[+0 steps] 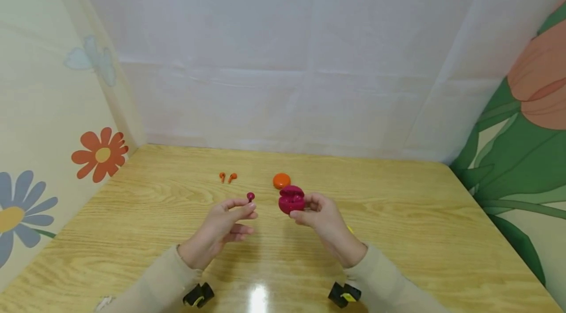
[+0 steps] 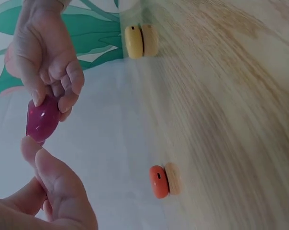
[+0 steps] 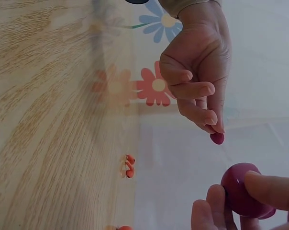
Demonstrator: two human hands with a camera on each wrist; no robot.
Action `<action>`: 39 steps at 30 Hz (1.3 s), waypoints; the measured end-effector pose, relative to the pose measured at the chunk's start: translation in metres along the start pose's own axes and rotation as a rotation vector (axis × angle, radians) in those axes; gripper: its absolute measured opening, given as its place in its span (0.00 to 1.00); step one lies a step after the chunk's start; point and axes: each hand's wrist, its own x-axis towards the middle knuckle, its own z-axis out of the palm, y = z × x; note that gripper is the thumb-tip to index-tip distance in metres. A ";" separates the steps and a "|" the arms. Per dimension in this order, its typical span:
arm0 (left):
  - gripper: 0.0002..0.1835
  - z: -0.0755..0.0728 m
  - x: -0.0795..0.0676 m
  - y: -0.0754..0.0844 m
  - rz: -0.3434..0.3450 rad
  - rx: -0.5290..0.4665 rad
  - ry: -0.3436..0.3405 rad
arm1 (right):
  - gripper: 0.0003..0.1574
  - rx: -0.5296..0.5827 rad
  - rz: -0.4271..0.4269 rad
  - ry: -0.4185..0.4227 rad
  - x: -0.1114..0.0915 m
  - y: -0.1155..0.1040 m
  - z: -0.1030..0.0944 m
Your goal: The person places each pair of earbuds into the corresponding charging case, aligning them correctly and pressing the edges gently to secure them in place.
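Between thumb and fingertips my left hand (image 1: 223,224) pinches a magenta earbud (image 1: 250,196), its round head up. My right hand (image 1: 325,217) grips a magenta earbud charging case (image 1: 291,203) by its right side, thumb at the front, with the lid raised. In the right wrist view the earbud (image 3: 217,138) points toward the case (image 3: 242,191), a small gap between them. The left wrist view shows the case (image 2: 43,119) from behind the left fingertips, which hide the earbud there. Both hands are held above the wooden table.
Two orange earbuds (image 1: 227,177) lie on the table (image 1: 398,205) toward the back left. Right of them sits a closed orange case (image 1: 281,181). A yellow case (image 2: 134,42) stands on the table, mostly hidden by the right hand in the head view. A white sheet (image 1: 287,57) hangs behind.
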 end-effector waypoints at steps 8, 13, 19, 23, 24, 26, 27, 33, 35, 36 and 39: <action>0.13 0.005 -0.006 0.003 0.011 -0.016 -0.023 | 0.15 -0.002 0.004 -0.001 -0.001 0.000 0.001; 0.14 0.008 -0.006 0.003 0.018 0.001 -0.025 | 0.15 -0.007 0.008 0.012 -0.002 -0.001 0.002; 0.15 0.011 -0.008 0.004 0.039 0.012 -0.024 | 0.16 -0.012 0.002 0.006 -0.001 0.000 0.003; 0.16 0.015 -0.010 0.005 0.048 0.006 -0.030 | 0.17 -0.014 0.003 -0.009 -0.002 0.001 0.003; 0.16 0.016 -0.010 0.006 0.049 0.005 -0.035 | 0.18 -0.015 0.004 -0.014 -0.002 0.001 0.003; 0.16 0.018 -0.010 0.006 0.044 0.003 -0.043 | 0.18 -0.016 0.007 -0.020 -0.003 0.001 0.003; 0.15 0.019 -0.010 0.006 0.042 0.003 -0.046 | 0.18 -0.017 0.008 -0.022 -0.003 0.001 0.003; 0.14 0.023 -0.011 0.006 0.043 0.011 -0.071 | 0.18 -0.022 0.004 -0.028 -0.004 0.000 0.003; 0.15 0.025 -0.012 0.006 0.050 0.010 -0.082 | 0.18 -0.020 0.000 -0.031 -0.003 0.000 0.003; 0.15 0.026 -0.012 0.006 0.056 0.008 -0.088 | 0.18 -0.019 -0.003 -0.032 -0.003 0.001 0.004; 0.15 0.030 -0.013 0.006 0.062 -0.003 -0.101 | 0.18 -0.019 -0.010 -0.036 -0.003 0.002 0.004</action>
